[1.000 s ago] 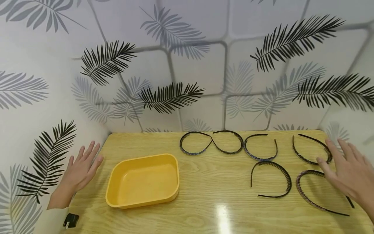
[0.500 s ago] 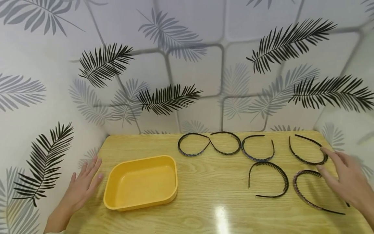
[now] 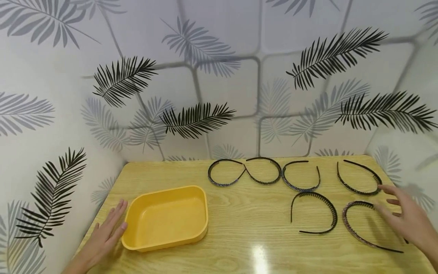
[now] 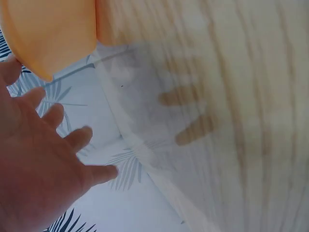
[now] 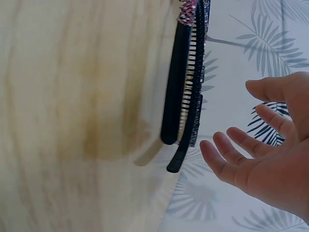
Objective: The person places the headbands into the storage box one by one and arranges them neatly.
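My left hand (image 3: 102,238) is beside a yellow plastic tub (image 3: 165,220), its fingers extended and fingertips right at the tub's left rim. In the left wrist view those fingers are spread, with the thumb near the edge of the tub (image 4: 53,34). On the right, my right hand (image 3: 408,219) hovers over a headband with pinkish glitter (image 3: 344,219), hiding part of one arm of it. Its fingers are loosely bent and hold nothing. The right wrist view shows black toothed headbands (image 5: 176,87) just off the fingertips.
A plain black headband (image 3: 334,215) lies left of the glittery one. Along the back of the wooden table (image 3: 236,228) are several more, including a dark one (image 3: 362,193) at the back right and a bluish one (image 3: 301,190). A leaf-patterned wall (image 3: 232,87) borders the table.
My left hand has come down and right to the tub's rim. The right hand has shifted slightly lower, its fingers bending more. The headbands and tub lie as before.
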A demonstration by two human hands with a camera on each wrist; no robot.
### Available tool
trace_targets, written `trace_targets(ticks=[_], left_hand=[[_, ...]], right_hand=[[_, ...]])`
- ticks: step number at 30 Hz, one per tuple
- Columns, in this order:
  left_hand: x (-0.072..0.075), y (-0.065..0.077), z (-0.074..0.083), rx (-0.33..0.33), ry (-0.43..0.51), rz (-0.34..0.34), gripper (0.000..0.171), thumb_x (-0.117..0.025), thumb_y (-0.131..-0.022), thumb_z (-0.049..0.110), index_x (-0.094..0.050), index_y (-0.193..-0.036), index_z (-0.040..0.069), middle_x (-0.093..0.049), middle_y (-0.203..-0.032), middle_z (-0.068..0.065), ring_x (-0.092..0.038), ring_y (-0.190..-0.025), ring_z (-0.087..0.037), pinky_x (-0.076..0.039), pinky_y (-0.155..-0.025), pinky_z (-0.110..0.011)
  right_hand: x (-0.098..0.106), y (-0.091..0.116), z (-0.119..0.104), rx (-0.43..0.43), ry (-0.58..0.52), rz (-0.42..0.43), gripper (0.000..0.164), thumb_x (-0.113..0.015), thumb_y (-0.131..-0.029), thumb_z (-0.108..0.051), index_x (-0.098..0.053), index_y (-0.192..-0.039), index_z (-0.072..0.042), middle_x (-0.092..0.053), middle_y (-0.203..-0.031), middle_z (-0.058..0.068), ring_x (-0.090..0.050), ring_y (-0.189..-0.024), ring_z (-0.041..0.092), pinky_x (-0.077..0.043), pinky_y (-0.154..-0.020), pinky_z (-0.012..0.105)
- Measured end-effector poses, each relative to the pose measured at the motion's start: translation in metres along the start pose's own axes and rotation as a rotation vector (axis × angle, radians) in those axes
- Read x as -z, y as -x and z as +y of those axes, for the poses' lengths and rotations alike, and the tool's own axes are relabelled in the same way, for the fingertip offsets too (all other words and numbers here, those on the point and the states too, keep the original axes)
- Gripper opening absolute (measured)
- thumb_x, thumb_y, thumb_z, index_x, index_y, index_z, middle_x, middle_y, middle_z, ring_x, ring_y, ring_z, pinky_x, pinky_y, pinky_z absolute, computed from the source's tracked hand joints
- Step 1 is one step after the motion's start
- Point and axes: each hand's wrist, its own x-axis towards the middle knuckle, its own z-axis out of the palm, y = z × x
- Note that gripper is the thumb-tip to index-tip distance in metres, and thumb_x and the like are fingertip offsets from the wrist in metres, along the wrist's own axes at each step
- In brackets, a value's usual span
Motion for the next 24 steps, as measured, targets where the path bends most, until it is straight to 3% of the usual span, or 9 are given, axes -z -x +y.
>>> trace_targets(ticks=[4, 7, 11, 15, 17, 18, 21, 22, 24], left_hand=[[-0.002, 0.002, 0.001, -0.015, 0.102, -0.013, 0.065, -0.045, -0.111, 0.024, -0.013, -0.167, 0.030, -0.013, -0.170, -0.018, -0.013, -0.146, -0.063, -0.004, -0.090, -0.094], [-0.003, 0.004, 0.002, 0.010, 0.161, -0.037, 0.063, -0.044, -0.112, 0.025, -0.013, -0.167, 0.030, -0.014, -0.169, -0.020, -0.011, -0.148, -0.060, -0.003, -0.092, -0.093], [-0.004, 0.005, 0.003, 0.028, 0.161, -0.046, 0.062, -0.042, -0.112, 0.027, -0.014, -0.167, 0.028, -0.017, -0.169, -0.020, -0.012, -0.149, -0.057, -0.006, -0.091, -0.093], [-0.005, 0.004, 0.005, -0.030, 0.153, -0.038, 0.061, -0.042, -0.112, 0.023, -0.014, -0.167, 0.023, -0.017, -0.169, -0.019, -0.012, -0.149, -0.058, -0.007, -0.095, -0.091], [-0.007, 0.004, 0.006, -0.086, 0.142, -0.025, 0.061, -0.042, -0.112, 0.019, -0.015, -0.167, 0.018, -0.017, -0.169, -0.019, -0.011, -0.150, -0.054, -0.006, -0.115, -0.074], [-0.008, 0.003, 0.007, -0.114, 0.138, -0.017, 0.061, -0.042, -0.112, 0.016, -0.016, -0.167, 0.016, -0.017, -0.168, -0.020, -0.010, -0.151, -0.050, -0.007, -0.123, -0.059], [-0.013, -0.001, 0.011, -0.181, 0.120, -0.004, 0.060, -0.043, -0.111, 0.012, -0.017, -0.165, 0.009, -0.019, -0.168, -0.022, -0.009, -0.152, -0.043, -0.005, -0.120, -0.016], [-0.014, -0.002, 0.013, -0.187, 0.112, -0.003, 0.060, -0.043, -0.111, 0.012, -0.017, -0.165, 0.008, -0.019, -0.168, -0.022, -0.010, -0.152, -0.043, -0.003, -0.115, -0.009], [-0.017, -0.006, 0.018, -0.174, 0.112, -0.022, 0.060, -0.043, -0.112, 0.014, -0.016, -0.165, 0.009, -0.019, -0.168, -0.020, -0.011, -0.151, -0.046, -0.009, -0.124, -0.028]], right_hand=[[-0.002, 0.003, 0.006, -0.054, -0.036, -0.012, 0.055, -0.061, -0.104, -0.014, -0.037, -0.145, 0.014, -0.036, -0.140, 0.047, -0.043, -0.106, 0.069, -0.049, -0.074, 0.073], [-0.003, 0.005, 0.009, -0.062, -0.021, -0.006, 0.051, -0.062, -0.104, -0.011, -0.040, -0.142, 0.013, -0.039, -0.138, 0.045, -0.045, -0.105, 0.069, -0.049, -0.072, 0.072], [-0.004, 0.006, 0.016, -0.042, -0.002, 0.003, 0.046, -0.065, -0.100, -0.005, -0.047, -0.138, 0.012, -0.044, -0.134, 0.044, -0.050, -0.103, 0.070, -0.050, -0.070, 0.071], [-0.004, 0.007, 0.022, -0.043, 0.013, -0.008, 0.042, -0.067, -0.097, -0.002, -0.050, -0.133, 0.012, -0.046, -0.131, 0.046, -0.051, -0.102, 0.071, -0.052, -0.067, 0.070], [-0.004, 0.007, 0.025, -0.041, 0.015, -0.013, 0.041, -0.069, -0.096, -0.002, -0.051, -0.131, 0.011, -0.047, -0.130, 0.045, -0.052, -0.102, 0.070, -0.052, -0.066, 0.069], [-0.004, 0.006, 0.026, -0.037, 0.015, -0.011, 0.039, -0.070, -0.096, -0.003, -0.053, -0.129, 0.010, -0.052, -0.130, 0.041, -0.054, -0.102, 0.070, -0.053, -0.066, 0.068], [-0.004, 0.006, 0.030, -0.033, 0.011, -0.011, 0.036, -0.072, -0.095, -0.005, -0.057, -0.125, 0.007, -0.064, -0.124, 0.010, -0.057, -0.100, 0.068, -0.054, -0.065, 0.065], [-0.004, 0.007, 0.031, -0.032, 0.007, -0.014, 0.035, -0.072, -0.095, -0.005, -0.058, -0.125, 0.008, -0.064, -0.122, 0.009, -0.057, -0.100, 0.067, -0.055, -0.064, 0.064], [-0.003, 0.007, 0.031, -0.045, 0.002, -0.026, 0.035, -0.072, -0.095, -0.005, -0.059, -0.124, 0.008, -0.065, -0.120, 0.010, -0.058, -0.100, 0.066, -0.056, -0.062, 0.060]])
